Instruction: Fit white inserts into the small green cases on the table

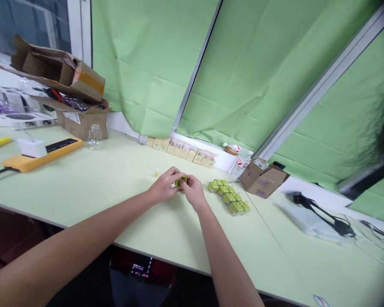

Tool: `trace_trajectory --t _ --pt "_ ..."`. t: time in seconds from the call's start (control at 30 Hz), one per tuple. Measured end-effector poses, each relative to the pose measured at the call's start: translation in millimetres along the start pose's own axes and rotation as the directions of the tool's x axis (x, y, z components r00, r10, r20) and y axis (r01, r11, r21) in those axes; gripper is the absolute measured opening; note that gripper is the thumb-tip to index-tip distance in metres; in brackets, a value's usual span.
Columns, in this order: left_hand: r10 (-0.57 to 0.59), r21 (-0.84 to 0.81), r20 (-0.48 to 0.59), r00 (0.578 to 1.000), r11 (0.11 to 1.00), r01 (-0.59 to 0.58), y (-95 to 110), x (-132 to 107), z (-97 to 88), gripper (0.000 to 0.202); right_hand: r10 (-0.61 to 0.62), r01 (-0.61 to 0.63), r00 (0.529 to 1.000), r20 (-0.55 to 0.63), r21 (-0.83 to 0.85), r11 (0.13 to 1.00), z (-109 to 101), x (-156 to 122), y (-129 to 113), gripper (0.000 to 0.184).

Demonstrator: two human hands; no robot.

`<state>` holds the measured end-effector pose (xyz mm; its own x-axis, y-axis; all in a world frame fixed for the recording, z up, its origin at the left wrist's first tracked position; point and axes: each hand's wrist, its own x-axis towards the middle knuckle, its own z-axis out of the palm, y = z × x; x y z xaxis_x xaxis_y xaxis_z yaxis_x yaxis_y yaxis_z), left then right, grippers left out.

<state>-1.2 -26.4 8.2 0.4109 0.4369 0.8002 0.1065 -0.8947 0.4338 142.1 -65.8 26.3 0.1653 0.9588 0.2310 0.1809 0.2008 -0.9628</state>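
Note:
Both my hands meet over the pale green table, pinched together on one small yellow-green part. My left hand grips it from the left with curled fingers. From the right, my right hand closes its fingertips on the same part. Just right of my hands lies a cluster of several similar yellow-green parts. A tiny yellow bit rests on the table a little beyond my left hand.
A row of small beige boxes lines the wall. An open cardboard box sits at the right, with a black cable beyond it. An orange power strip, a clear jar and stacked cartons stand at the left.

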Motion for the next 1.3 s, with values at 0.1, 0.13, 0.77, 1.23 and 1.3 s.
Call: trace_trajectory --t 0.1,0.13,0.77,1.23,1.3 --pt "-0.023 -0.007 -0.005 1.000 1.000 0.023 -3.3 -0.2 -0.3 0.049 0.055 -0.055 0.998 -0.002 0.017 0.998 -0.4 0.4 -0.3 0.025" --pt "-0.033 -0.010 -0.010 0.999 0.999 0.033 -4.3 -0.2 -0.3 0.048 0.071 -0.072 0.997 0.004 0.030 0.997 -0.8 0.5 -0.5 0.025" --pt "-0.105 0.026 -0.052 0.993 0.994 0.107 -16.4 -1.2 -3.6 0.045 -0.060 0.019 0.991 -0.119 -0.316 0.948 -19.5 7.5 6.1 0.037" --pt "-0.118 0.113 -0.019 0.993 0.986 0.119 -31.5 -6.2 -8.6 0.043 -0.074 0.034 0.996 -0.044 -0.596 0.802 -28.8 7.2 25.5 0.026" --pt "-0.131 0.120 -0.014 0.991 0.984 0.132 -33.2 -6.6 -8.2 0.043 -0.018 -0.018 0.996 -0.083 -0.419 0.908 -26.3 8.5 19.4 0.033"
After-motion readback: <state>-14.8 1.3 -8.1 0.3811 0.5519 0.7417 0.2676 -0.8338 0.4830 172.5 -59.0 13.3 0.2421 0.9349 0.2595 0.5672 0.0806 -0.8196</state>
